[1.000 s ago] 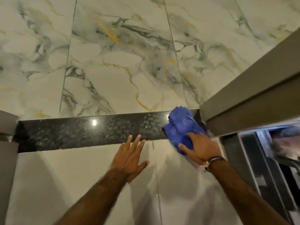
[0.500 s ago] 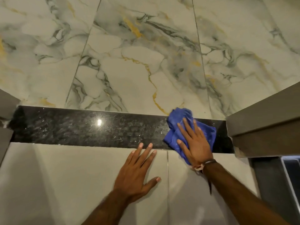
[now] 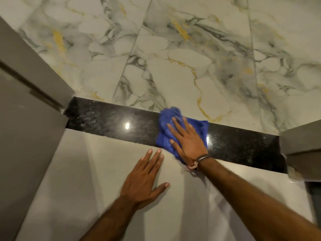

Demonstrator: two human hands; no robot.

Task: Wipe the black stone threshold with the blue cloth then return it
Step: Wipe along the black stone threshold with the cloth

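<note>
The black stone threshold (image 3: 111,120) runs across the doorway from left to right, glossy with light spots on it. A crumpled blue cloth (image 3: 166,117) lies on its middle part. My right hand (image 3: 188,142) presses flat on the cloth, fingers spread and pointing away from me, a bracelet at the wrist. My left hand (image 3: 144,180) rests flat and open on the plain pale floor tile just in front of the threshold, holding nothing.
Grey door-frame posts stand at the left (image 3: 26,105) and right (image 3: 302,145) ends of the threshold. Beyond it lies marble-patterned floor (image 3: 173,66) with grey and gold veins. Pale plain tile (image 3: 78,188) covers the near side.
My right hand has slid the cloth leftward along the threshold, from its right end by the door frame to the middle. My left hand stays planted on the near tile.
</note>
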